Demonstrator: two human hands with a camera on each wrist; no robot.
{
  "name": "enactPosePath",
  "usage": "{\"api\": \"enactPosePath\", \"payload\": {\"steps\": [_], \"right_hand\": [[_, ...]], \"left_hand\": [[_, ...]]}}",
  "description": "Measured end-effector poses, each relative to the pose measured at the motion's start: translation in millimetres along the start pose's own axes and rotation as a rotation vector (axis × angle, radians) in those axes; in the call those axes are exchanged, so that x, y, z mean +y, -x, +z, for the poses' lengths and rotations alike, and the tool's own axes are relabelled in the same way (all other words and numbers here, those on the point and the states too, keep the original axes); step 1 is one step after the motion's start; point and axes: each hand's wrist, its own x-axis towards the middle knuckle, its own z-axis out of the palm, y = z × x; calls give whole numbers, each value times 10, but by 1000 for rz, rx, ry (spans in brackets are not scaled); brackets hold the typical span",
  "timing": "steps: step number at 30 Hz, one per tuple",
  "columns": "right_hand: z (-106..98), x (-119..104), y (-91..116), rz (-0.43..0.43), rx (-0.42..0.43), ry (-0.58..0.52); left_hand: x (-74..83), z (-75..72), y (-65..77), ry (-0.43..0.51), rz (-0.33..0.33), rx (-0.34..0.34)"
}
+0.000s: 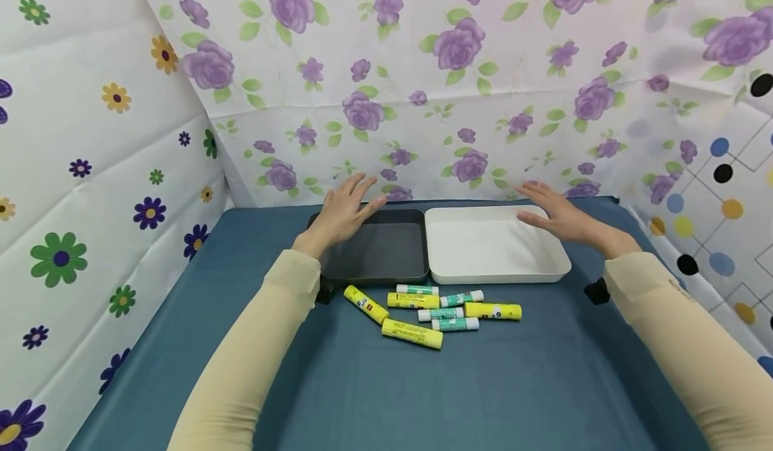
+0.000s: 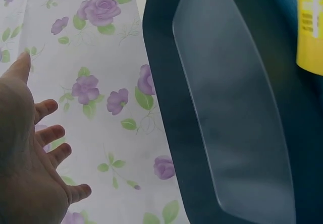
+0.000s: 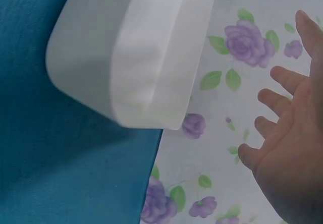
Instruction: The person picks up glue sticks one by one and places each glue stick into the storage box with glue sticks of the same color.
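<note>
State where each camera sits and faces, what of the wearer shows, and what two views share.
Head: worn on the head, facing forward and down at the dark tray, white tray and tubes; sleeves, left hand and right hand show.
Left wrist: worn there, facing the dark tray, one yellow tube and the floral backdrop; the left hand shows.
Right wrist: worn there, facing the white tray, blue cloth and floral backdrop; the right hand shows.
Head and left wrist share the dark tray and left hand.
</note>
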Motion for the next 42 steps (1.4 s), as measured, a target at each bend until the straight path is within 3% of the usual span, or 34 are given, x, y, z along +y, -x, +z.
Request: {"api": "enactPosePath", "payload": {"steps": [10,21,29,42], "right_hand": [[63,253,182,9,-14,-86],[141,464,249,63,-24,-173],[112,625,324,141,-54,-249],[178,710,345,107,-75,-353]], "left_hand": [[8,18,102,26,64,-51],[-73,71,228,102,66,-78],[18,112,334,165,130,-128],[165,194,519,201,195,-176]]}}
